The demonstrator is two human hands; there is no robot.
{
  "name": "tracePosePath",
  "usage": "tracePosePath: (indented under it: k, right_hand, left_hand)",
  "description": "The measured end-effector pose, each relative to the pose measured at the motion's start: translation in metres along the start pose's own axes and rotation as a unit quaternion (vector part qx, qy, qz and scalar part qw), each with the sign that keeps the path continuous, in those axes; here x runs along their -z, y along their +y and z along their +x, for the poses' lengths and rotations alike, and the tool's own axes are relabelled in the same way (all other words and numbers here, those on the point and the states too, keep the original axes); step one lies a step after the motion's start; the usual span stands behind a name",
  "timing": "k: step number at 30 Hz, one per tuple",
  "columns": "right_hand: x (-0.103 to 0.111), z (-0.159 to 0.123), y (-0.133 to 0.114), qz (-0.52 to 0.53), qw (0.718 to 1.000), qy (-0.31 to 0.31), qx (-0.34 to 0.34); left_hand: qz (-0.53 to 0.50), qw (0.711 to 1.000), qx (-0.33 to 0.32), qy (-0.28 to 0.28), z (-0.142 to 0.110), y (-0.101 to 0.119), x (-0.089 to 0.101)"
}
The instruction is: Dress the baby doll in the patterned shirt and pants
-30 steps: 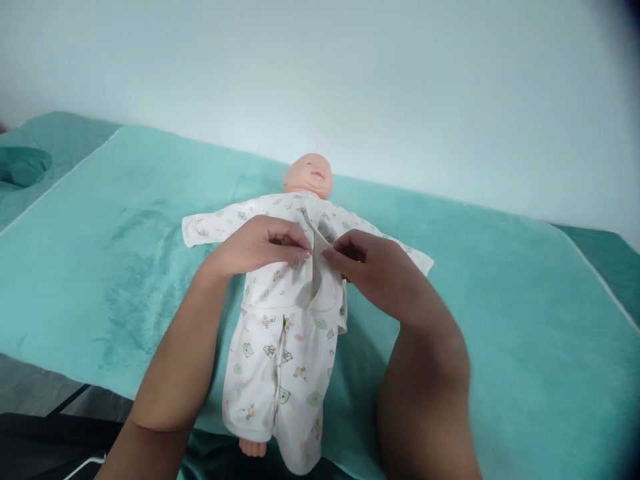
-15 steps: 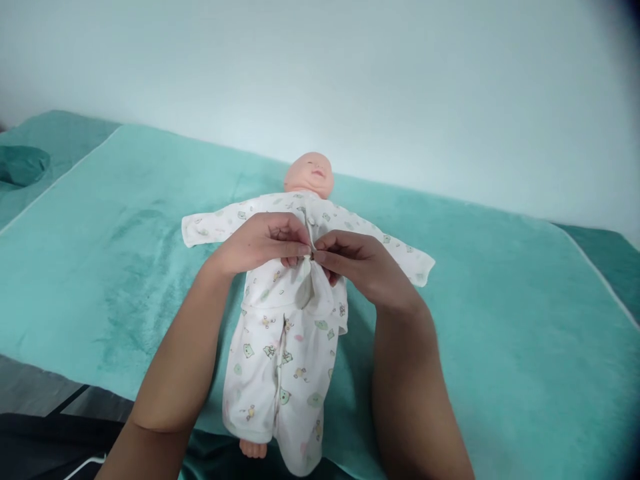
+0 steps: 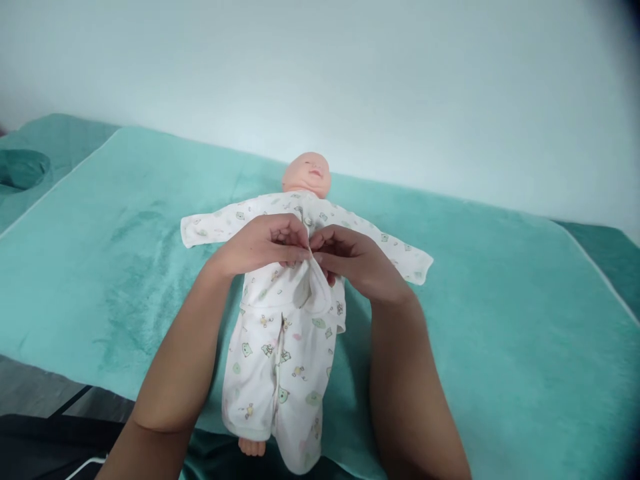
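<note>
A baby doll [image 3: 306,175] lies on its back, head away from me, in a white printed shirt [image 3: 270,285] and matching pants [image 3: 305,373]. My left hand [image 3: 267,243] pinches one front edge of the shirt at the chest. Opposite it, my right hand [image 3: 350,257] pinches the other front edge, fingertips nearly touching those of the left. Below the fingers the shirt front is lifted and gapes a little. Whatever fastener sits between the fingertips is hidden. The sleeves stretch out to both sides, and one bare foot [image 3: 252,447] pokes from a pant leg.
A teal plush cover [image 3: 500,333] spreads over the table under the doll. At the far left the cover has a round hole [image 3: 23,168]. A pale wall [image 3: 320,80] stands right behind the table. Dark cloth [image 3: 45,443] shows at the lower left.
Both hands keep their pinch on the shirt front, the right fingers shifting slightly. The loose flap beneath the right hand has turned outward more. The view has moved a little.
</note>
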State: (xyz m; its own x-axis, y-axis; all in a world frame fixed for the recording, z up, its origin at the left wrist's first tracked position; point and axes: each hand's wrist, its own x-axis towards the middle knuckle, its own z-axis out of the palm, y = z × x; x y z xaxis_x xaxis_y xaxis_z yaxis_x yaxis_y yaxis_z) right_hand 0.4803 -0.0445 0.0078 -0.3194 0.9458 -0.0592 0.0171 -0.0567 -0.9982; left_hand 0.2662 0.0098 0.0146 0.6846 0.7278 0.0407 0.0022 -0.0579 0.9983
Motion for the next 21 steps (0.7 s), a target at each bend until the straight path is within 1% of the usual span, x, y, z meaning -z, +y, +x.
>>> tracePosePath:
  k: [5, 12, 17, 21]
  right_hand:
    - [-0.004, 0.0, -0.003, -0.01, 1.0, -0.017, -0.012]
    - [-0.009, 0.001, -0.004, -0.041, 0.999, 0.006, -0.006]
    - [-0.008, 0.001, -0.005, -0.038, 0.999, 0.003, -0.007]
    - [-0.008, 0.002, -0.006, -0.026, 1.0, 0.003, -0.009]
  left_hand:
    - [0.009, 1.0, 0.005, 0.004, 0.0, -0.001, -0.001]
    - [0.03, 0.999, -0.01, 0.012, -0.001, -0.001, -0.001]
    - [-0.029, 0.999, -0.038, 0.0, 0.001, -0.01, 0.004]
    - [-0.077, 0.995, -0.068, 0.003, 0.005, -0.019, 0.009]
